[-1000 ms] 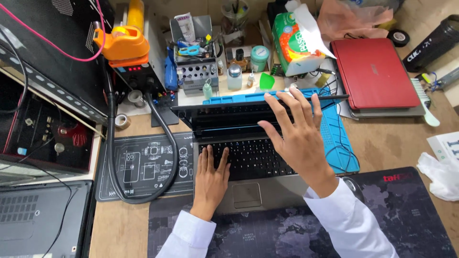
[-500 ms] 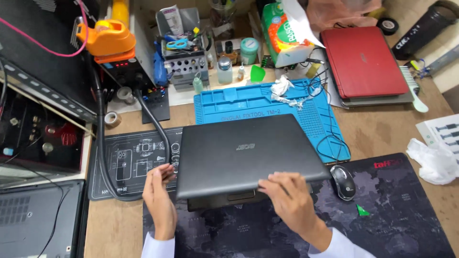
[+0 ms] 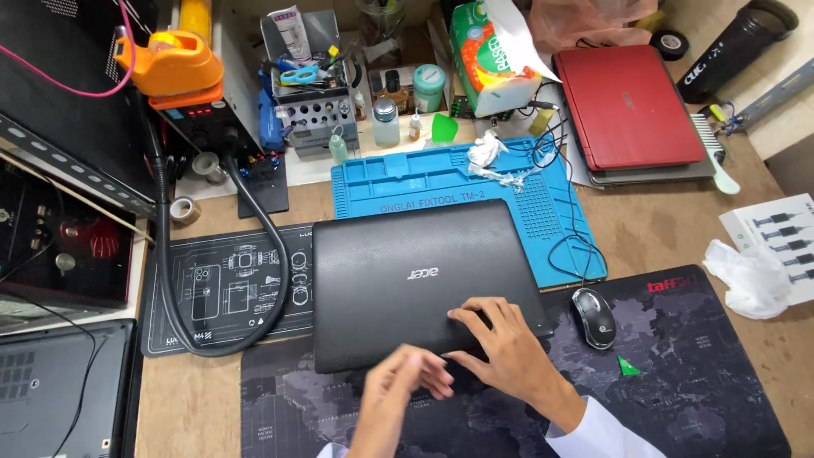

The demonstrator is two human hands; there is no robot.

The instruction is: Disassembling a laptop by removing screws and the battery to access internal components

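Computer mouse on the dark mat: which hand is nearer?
Right. The right hand rests on the closed black laptop, just left of the mouse. The left hand is at the laptop's front edge, farther left.

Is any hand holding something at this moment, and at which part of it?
Nothing is gripped. The right hand lies flat on the closed black laptop, near its front edge. The left hand is blurred at that edge; whether its fingers hold it cannot be told.

left hand (image 3: 405, 383): motion-blurred, grip unclear
laptop (image 3: 420, 284): near edge hidden under both hands
grey laptop (image 3: 51, 394): cut off at table's bottom-left corner
white box (image 3: 776, 242): cut by right edge
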